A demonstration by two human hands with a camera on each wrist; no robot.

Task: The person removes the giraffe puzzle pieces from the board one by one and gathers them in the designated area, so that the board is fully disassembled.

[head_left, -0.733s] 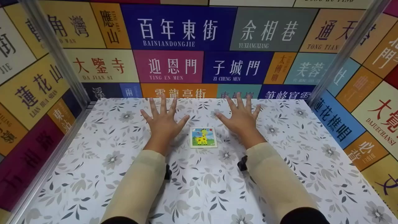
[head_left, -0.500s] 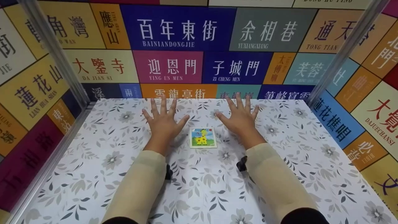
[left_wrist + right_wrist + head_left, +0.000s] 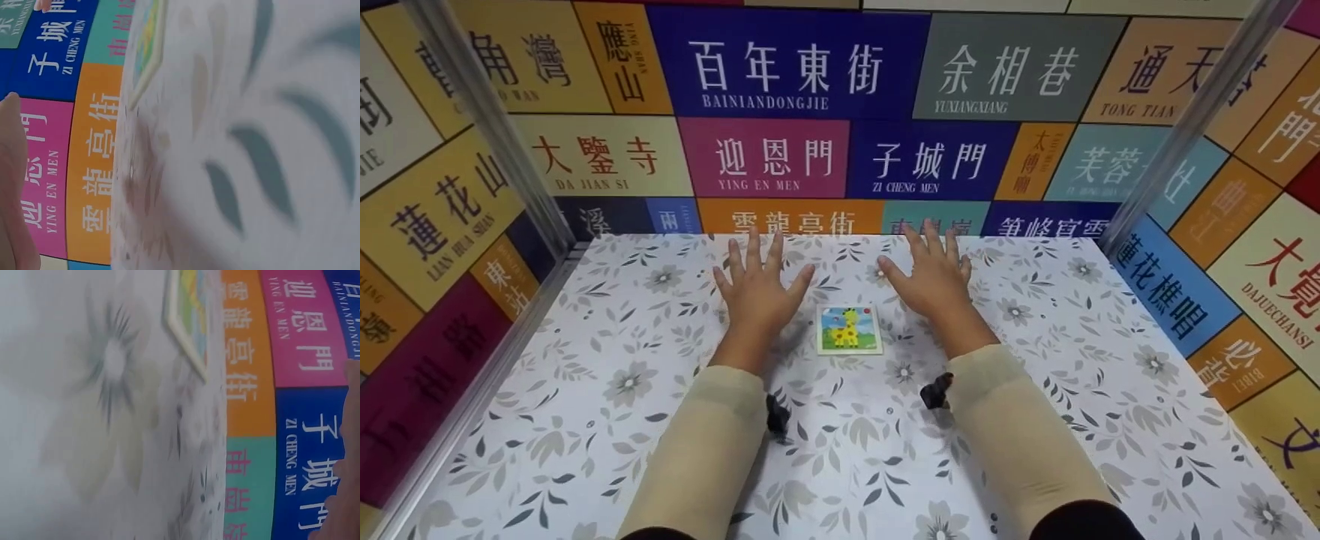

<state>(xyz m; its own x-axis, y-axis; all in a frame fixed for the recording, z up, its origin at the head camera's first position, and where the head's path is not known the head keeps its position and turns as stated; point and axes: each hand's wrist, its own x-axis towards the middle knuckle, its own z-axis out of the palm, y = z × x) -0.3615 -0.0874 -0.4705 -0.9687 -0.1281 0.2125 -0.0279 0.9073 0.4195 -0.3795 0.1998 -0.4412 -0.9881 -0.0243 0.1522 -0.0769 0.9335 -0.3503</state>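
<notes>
A small square picture puzzle point(image 3: 850, 330) with a yellow spotted giraffe and a pale border lies flat between the two hands. To its left is my left hand point(image 3: 759, 292), fingers spread, holding nothing. My right hand point(image 3: 936, 283) is to its right, also with fingers extended and nothing in its grasp. Neither hand touches the picture. In the left wrist view the puzzle's edge point(image 3: 149, 50) shows at the top, with part of the hand point(image 3: 14, 197) at the left. The right wrist view catches the puzzle point(image 3: 190, 318) and part of the hand point(image 3: 343, 484).
A white tabletop point(image 3: 840, 465) with grey flowers and leaves spreads under the arms. Colourful panels point(image 3: 791, 64) with Chinese lettering stand behind it and on both sides. Clear upright corner strips point(image 3: 502, 127) run up at left and right. Black wrist-worn devices point(image 3: 937, 391) sit inside the cuffs.
Both hands have turned slightly, and their fingers have drawn a little closer together. The wrist devices show more toward the middle. The giraffe puzzle stays where it was.
</notes>
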